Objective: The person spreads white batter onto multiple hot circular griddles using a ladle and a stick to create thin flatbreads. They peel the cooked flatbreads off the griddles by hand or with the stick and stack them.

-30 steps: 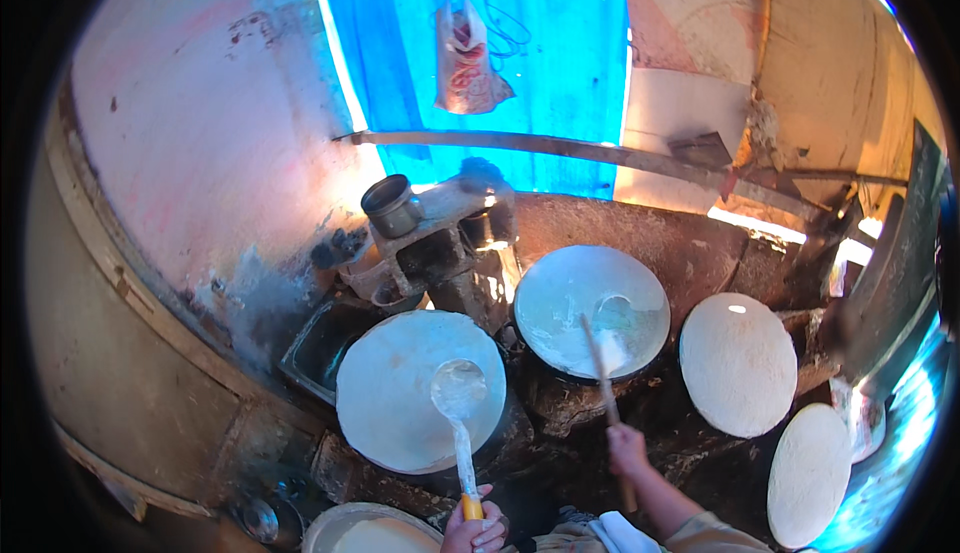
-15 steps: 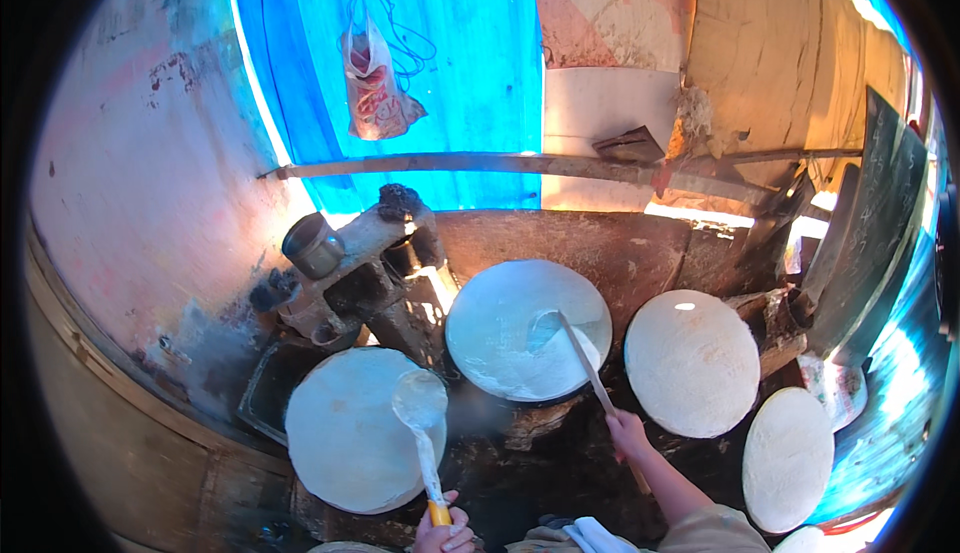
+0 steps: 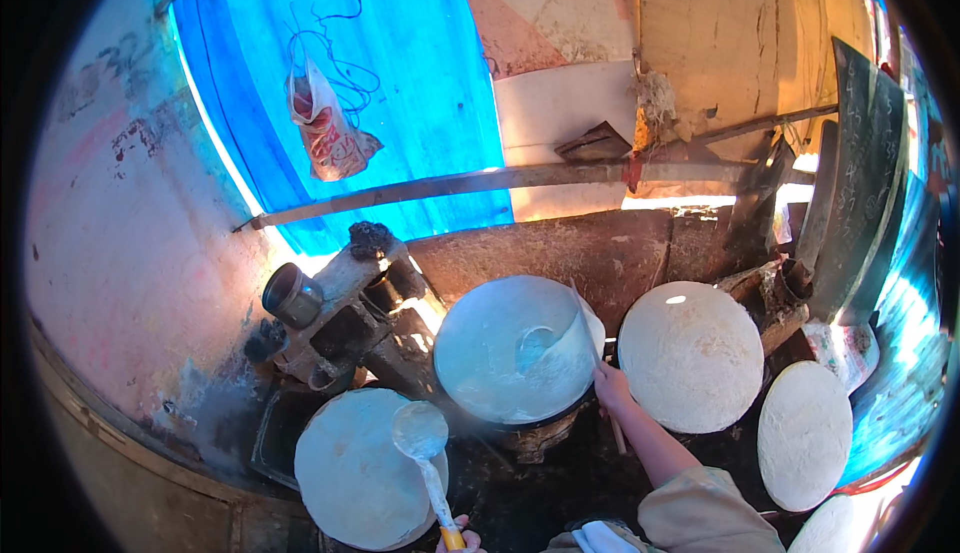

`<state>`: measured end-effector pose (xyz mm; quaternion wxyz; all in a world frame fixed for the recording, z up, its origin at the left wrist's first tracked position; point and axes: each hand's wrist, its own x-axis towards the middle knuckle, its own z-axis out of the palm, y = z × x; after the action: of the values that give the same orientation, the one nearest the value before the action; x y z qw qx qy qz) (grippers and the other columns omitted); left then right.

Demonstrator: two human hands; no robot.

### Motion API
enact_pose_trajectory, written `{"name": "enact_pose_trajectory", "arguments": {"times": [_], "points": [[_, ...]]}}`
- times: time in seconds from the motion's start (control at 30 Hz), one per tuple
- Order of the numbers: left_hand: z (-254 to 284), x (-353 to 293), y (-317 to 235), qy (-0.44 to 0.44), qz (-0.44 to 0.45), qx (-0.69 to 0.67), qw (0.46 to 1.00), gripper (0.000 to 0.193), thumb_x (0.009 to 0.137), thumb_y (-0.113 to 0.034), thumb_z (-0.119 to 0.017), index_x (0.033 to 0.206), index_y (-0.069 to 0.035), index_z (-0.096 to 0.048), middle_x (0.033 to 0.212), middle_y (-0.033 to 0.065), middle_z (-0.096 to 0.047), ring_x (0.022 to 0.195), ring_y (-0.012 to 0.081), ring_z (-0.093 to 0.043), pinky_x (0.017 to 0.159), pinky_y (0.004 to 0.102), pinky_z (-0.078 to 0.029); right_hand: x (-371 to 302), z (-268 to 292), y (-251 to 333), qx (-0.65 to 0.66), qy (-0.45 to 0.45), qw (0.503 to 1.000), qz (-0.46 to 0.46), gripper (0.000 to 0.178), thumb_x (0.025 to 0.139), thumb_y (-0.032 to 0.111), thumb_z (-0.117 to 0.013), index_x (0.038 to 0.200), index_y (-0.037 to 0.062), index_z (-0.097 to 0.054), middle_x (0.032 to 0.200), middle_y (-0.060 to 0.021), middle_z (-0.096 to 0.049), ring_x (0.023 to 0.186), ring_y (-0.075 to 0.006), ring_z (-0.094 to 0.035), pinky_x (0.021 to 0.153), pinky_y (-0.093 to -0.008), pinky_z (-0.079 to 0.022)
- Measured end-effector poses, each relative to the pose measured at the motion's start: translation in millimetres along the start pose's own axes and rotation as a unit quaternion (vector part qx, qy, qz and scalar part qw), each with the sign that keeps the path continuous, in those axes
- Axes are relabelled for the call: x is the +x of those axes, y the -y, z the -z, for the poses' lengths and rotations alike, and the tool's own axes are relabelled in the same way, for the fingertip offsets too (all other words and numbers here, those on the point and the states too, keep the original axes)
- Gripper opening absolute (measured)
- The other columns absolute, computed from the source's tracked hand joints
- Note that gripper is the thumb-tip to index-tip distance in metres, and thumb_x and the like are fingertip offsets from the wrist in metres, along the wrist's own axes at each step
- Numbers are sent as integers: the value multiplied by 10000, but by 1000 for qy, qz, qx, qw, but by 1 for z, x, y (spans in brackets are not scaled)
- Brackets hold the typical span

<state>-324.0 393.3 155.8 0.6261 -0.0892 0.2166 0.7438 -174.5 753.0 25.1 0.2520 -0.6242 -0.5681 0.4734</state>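
My left hand, at the lower edge, is closed round the yellow handle of a ladle. The ladle's bowl, coated in something white, hangs over a round pale disc at left; whether it touches cannot be made out. My right hand grips a thin wooden stick, slanting across the right side of the middle white disc. Beside the stick, a pale layer with a fold-like edge spans part of that disc; I cannot tell if it is lifted.
Two more pale discs, a large one and a narrower-looking one, stand to the right. Behind on the left is a clay-like stove structure with a dark metal pot. A plastic bag hangs before blue sheeting.
The view has shifted and tilted. The stick's upper end has moved from the middle disc's centre toward its right edge, and my right hand is nearer that disc. Both hands keep their hold.
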Motion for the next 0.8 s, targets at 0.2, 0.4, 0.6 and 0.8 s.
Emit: {"name": "enact_pose_trajectory", "arguments": {"times": [0.2, 0.4, 0.6, 0.8], "points": [[10, 4, -1, 17, 13, -33, 999, 455, 906, -116, -485, 1321, -84, -301, 757, 19, -411, 509, 59, -412, 394, 164, -378, -28, -16, -3, 324, -74, 943, -28, 336, 888, 294, -474, 1119, 88, -606, 565, -20, -495, 378, -104, -432, 329, -270, -327], [11, 25, 0, 6, 74, -77, 994, 411, 911, -96, -460, 1301, -84, -330, 740, 28, -401, 505, 72, -418, 395, 176, -397, -123, -57, 10, 337, 130, 928, -96, 416, 880, 212, -506, 1290, 160, -456, 555, 36, -397, 408, -74, -384, 354, -231, -349], [-3, 24, 9, -9, 68, -40, 997, 467, 887, -49, -478, 1316, -90, -299, 776, 29, -402, 513, 66, -414, 414, 174, -379, -90, -56, -27, 379, 28, 922, -82, 385, 902, 241, -461, 1284, 200, -457, 532, 55, -331, 389, -62, -328, 349, -210, -288], [-15, 18, -7, 8, 85, 25, 996, 498, 858, -66, -533, 1303, -78, -312, 757, 14, -392, 520, 52, -393, 428, 163, -363, -89, -54, -3, 346, 162, 919, -100, 326, 851, 207, -583, 1173, 163, -563, 536, 52, -379, 386, -57, -335, 344, -209, -283]]}}
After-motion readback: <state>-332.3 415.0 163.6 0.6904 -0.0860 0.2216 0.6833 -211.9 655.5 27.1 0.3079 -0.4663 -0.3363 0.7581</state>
